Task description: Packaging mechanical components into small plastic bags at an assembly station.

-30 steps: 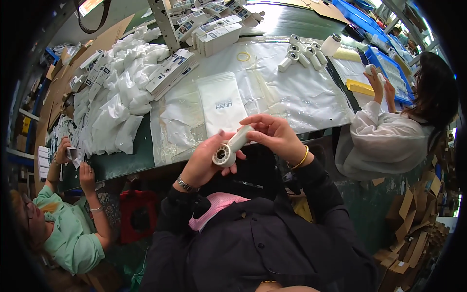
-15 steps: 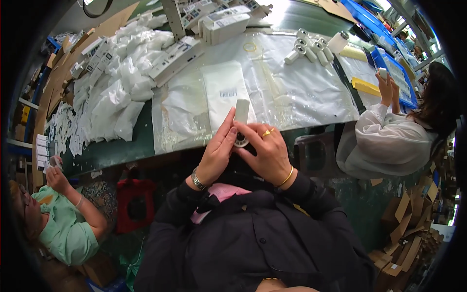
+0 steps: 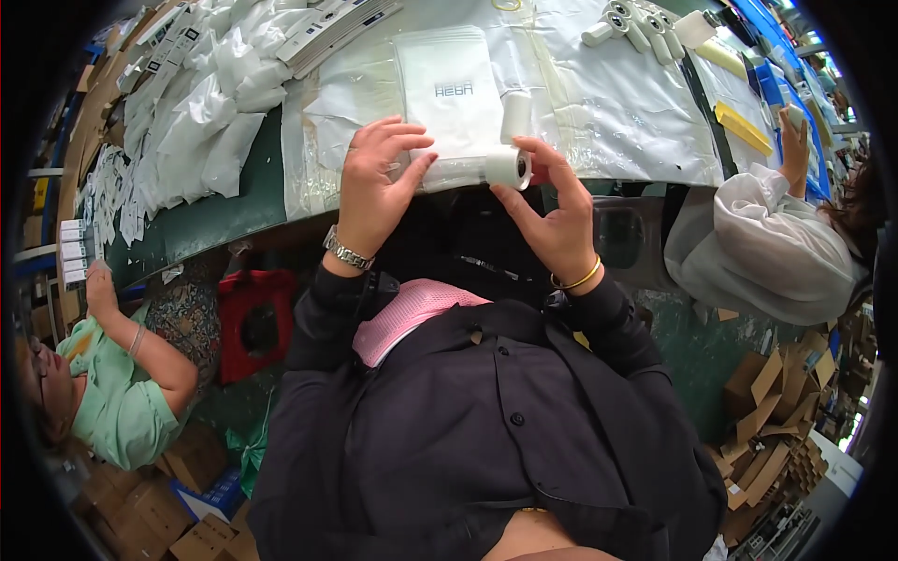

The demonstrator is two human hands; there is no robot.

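Between my hands, at the table's near edge, lies a cylinder [image 3: 506, 168] on its side, with a white ring-shaped end around a dark centre and a clearer body running left. The thumb and index finger of my right hand [image 3: 564, 198] pinch the white end. At the other end is my left hand [image 3: 379, 182], its fingers spread and its thumb close to the clear part; whether it touches is hard to tell. Just beyond, a short white tube [image 3: 516, 117] rests beside a stack of white pouches [image 3: 447, 61] with dark print.
Heaped white plastic pouches [image 3: 210, 122] cover the left, with flat white cartons [image 3: 327, 33] behind. Several white cylinders [image 3: 645, 33] lie at the far right, near a yellow strip [image 3: 744, 129]. One co-worker [image 3: 767, 243] sits at right, another [image 3: 131, 383] at left.
My hands have moved apart, the left one opening. The white cylinder between them has turned from upright to lying across, and a white tube now rests beyond it. The view has shifted.
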